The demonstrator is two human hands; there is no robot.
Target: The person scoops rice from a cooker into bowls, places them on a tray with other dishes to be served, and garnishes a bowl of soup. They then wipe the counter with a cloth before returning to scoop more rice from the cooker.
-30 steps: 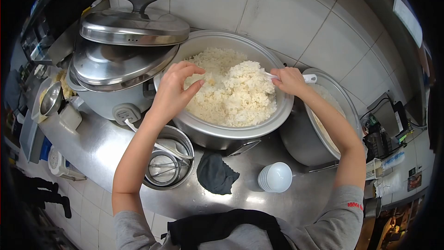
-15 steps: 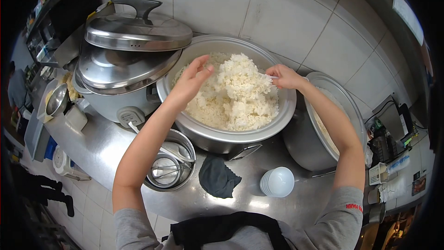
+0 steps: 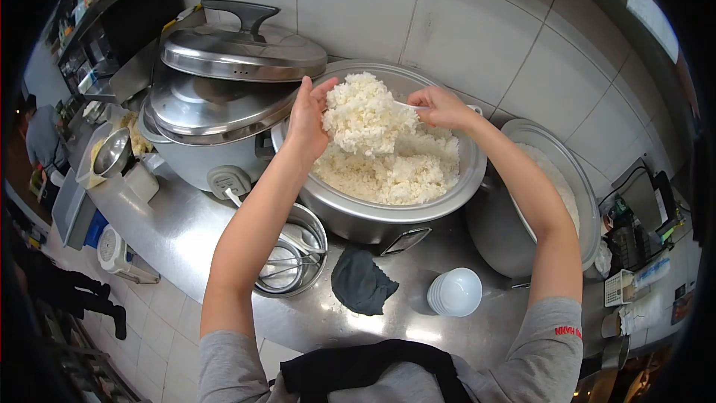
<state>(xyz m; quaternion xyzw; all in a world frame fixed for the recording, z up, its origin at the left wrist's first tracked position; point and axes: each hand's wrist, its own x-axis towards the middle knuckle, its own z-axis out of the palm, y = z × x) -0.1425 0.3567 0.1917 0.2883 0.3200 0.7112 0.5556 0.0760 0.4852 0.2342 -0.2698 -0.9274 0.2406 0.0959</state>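
Note:
My right hand (image 3: 440,108) grips the thin white handle of a rice paddle (image 3: 409,105). The paddle's blade is hidden under a big mound of white rice (image 3: 367,113), raised over the cooker. At the mound's left side is my left hand (image 3: 308,116), its fingers stretched out and the palm turned toward the rice; it seems to touch the mound's edge. Below both hands stands a large round rice cooker (image 3: 447,205) without its lid, with a bed of cooked rice (image 3: 388,179) inside.
Left stands another cooker under steel lids (image 3: 246,52). Along the counter lie a steel bowl of utensils (image 3: 317,239), a dark cloth (image 3: 362,281) and stacked white bowls (image 3: 456,292). To the right is an uncovered pot (image 3: 492,231). A person (image 3: 46,134) stands far left.
The mound on the paddle has risen and moved left, toward me and away from the rice bed. Both hands moved with it, the left now close against the mound.

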